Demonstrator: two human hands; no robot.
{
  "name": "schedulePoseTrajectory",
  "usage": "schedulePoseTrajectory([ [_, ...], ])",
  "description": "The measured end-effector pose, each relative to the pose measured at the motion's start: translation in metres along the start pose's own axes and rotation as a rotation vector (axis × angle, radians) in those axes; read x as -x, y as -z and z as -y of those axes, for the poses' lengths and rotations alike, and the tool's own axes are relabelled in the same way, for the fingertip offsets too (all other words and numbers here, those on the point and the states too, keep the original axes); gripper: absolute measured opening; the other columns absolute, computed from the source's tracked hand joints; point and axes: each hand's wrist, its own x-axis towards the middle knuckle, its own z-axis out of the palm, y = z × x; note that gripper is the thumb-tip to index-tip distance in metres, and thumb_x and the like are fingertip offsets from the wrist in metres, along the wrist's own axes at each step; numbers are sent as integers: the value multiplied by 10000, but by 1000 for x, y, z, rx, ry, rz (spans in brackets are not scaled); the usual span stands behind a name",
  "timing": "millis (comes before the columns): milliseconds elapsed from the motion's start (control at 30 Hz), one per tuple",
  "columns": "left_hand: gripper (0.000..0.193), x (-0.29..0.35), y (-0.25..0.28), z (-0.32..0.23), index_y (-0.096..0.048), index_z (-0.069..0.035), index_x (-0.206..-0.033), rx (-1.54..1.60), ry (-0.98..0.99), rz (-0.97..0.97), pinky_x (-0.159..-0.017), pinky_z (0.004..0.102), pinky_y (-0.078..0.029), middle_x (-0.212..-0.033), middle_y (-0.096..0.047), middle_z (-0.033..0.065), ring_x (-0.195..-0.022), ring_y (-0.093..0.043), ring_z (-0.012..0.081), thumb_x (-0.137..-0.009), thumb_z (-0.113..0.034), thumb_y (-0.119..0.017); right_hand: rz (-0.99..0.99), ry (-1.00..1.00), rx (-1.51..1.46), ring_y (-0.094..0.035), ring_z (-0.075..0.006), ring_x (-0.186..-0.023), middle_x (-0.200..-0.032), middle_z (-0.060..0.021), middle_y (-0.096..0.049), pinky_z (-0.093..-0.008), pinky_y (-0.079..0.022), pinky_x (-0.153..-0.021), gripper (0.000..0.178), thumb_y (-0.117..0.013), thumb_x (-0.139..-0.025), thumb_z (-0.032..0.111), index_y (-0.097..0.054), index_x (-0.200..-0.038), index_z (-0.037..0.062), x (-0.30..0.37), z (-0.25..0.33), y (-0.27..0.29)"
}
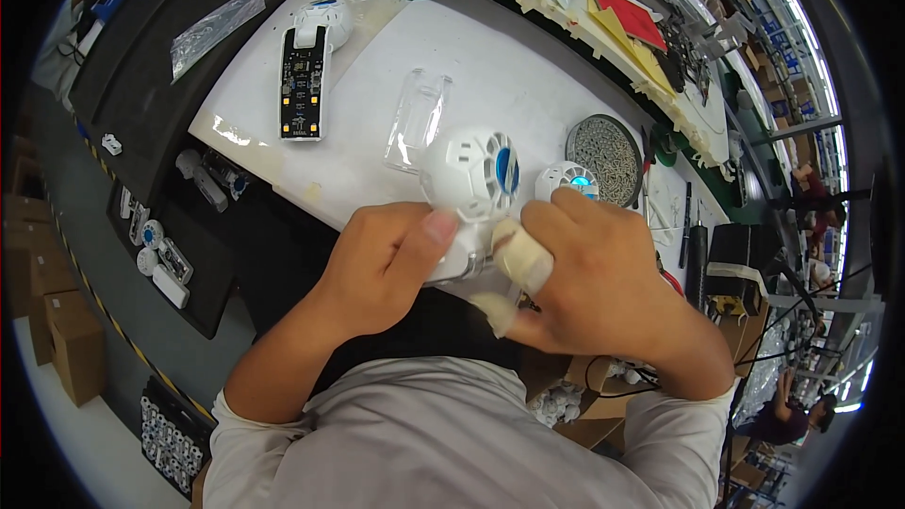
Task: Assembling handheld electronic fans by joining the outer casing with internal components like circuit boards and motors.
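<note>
My left hand [377, 264] grips a white handheld device [462, 174] with a round, vented head and a blue centre. Its thumb presses below the head, and the fingers wrap under the body. My right hand [594, 273] is curled close against the device's lower end, with beige finger covers on thumb and index finger. What its fingers hold, if anything, is hidden and slightly blurred. Just beyond the right knuckles lies a second white vented head [566, 177] with a blue centre, partly covered. A clear plastic shell [419, 121] lies on the white tabletop [509, 66] past the held device.
Another device with its black circuit board [303, 85] exposed lies at the far left. A round dish of small metal parts [604, 159] stands to the right, near pens [685, 226]. A cluttered raised shelf [603, 47] borders the back. White parts [160, 245] lie on a black tray at left.
</note>
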Motion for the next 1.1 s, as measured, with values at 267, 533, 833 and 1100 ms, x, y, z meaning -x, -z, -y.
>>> schedulePoseTrajectory([
  [267,532,-13,-8,-2,-499,41,-660,-46,31,-171,-487,356,-327,-526,-418,107,-520,-352,160,-1020,-348,-459,-102,-238,56,-593,-232,-691,-752,-55,-562,-373,-484,-498,350,-766,-607,334,-643,-840,104,-15,7,-15],
  [533,578,-23,-4,4,-510,53,-633,-103,25,-242,-483,357,-329,-507,-418,112,-504,-357,166,-1018,-375,-460,-228,-270,77,-593,-213,-592,-649,-25,-581,-345,-451,-475,404,-790,-543,313,-666,-860,94,-23,1,-26],
  [833,620,-31,0,17,-524,59,-619,-88,21,-330,-469,355,-331,-493,-406,90,-499,-356,147,-999,-429,-489,-226,-275,130,-613,-212,-597,-628,-31,-599,-365,-467,-467,330,-731,-583,313,-682,-836,107,-35,-4,-30],
  [1100,639,-35,2,28,-561,51,-619,-70,24,-380,-475,338,-349,-484,-428,62,-505,-369,116,-994,-460,-491,-232,-238,180,-604,-214,-566,-609,-34,-594,-360,-457,-463,306,-737,-581,314,-679,-798,105,-41,-7,-34],
])
